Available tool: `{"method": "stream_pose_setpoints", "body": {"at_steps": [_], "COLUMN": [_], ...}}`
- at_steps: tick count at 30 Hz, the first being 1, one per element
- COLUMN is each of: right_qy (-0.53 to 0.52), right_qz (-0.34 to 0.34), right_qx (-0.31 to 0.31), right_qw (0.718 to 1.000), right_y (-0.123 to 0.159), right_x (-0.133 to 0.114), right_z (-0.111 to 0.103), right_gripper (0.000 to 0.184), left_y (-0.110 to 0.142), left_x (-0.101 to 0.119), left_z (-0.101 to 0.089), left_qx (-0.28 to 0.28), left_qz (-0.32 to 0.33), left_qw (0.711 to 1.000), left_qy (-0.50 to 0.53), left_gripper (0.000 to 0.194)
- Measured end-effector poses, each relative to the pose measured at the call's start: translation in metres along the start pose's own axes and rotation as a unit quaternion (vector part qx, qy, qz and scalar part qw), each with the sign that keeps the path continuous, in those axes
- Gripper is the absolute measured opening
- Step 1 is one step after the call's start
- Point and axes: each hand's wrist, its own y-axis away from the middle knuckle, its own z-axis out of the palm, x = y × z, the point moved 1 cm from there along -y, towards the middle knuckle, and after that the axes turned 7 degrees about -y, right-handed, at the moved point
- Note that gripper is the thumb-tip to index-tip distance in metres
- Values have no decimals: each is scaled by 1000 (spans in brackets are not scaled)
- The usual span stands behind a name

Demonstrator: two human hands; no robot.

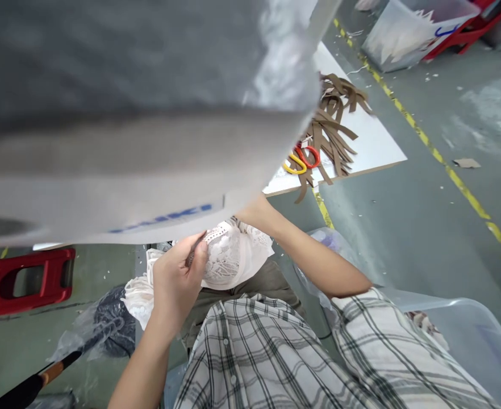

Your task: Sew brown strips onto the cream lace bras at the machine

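A white lace bra with a rounded cup lies over my lap, below the sewing machine head. My left hand pinches the bra's upper edge between thumb and fingers. More white lace fabric hangs beyond the left wrist. Reaching in from the right, my right hand is at the far side of the bra; the machine hides its fingers, so its grip does not show. The machine head is large, close and blurred, covering the upper left of the view.
On the white table lie brown fabric strips and scissors with red and yellow handles. A clear bin stands at my right, another bin farther off. A red stool is at the left, near plastic bags.
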Motion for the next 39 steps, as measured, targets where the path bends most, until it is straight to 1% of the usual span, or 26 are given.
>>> {"method": "stream_pose_setpoints", "body": {"at_steps": [3, 5, 9, 12, 15, 19, 23, 29, 32, 34, 39], "right_qy": [-31, -66, -125, -181, -238, -262, -248, -243, -241, -234, -215], "right_qz": [2, 7, 65, 108, 139, 144, 134, 121, 127, 134, 138], "right_qx": [19, 36, 96, 119, 108, 79, 56, 51, 51, 51, 56], "right_qw": [999, 997, 985, 970, 955, 951, 958, 961, 961, 962, 965], "right_y": [4, 9, 24, 38, 49, 59, 65, 68, 70, 71, 74], "right_x": [-1, -2, -1, 3, 7, 2, -5, -6, -8, -10, -14], "right_z": [1, 2, 5, 10, 14, 15, 14, 16, 17, 17, 16], "right_gripper": [7, 10, 16, 21, 25, 32, 32, 30, 30, 30, 32], "left_y": [1, 1, 2, 2, 2, 1, 1, 2, 1, 1, -1], "left_x": [-1, -2, -2, -2, -2, -2, -3, -6, -8, -9, -8], "left_z": [1, 1, 0, 0, 0, 0, 0, 1, 2, 3, 3], "left_qx": [20, 26, 32, 34, 31, 36, 43, 52, 55, 59, 66], "left_qz": [2, 1, -2, -5, -9, -11, -18, -51, -66, -64, -52], "left_qw": [1000, 1000, 999, 999, 999, 999, 999, 997, 996, 996, 996], "left_qy": [-4, -7, -11, -8, -7, -9, -8, -23, -14, -16, -26], "left_gripper": [24, 24, 24, 24, 24, 23, 22, 25, 21, 18, 17]}}
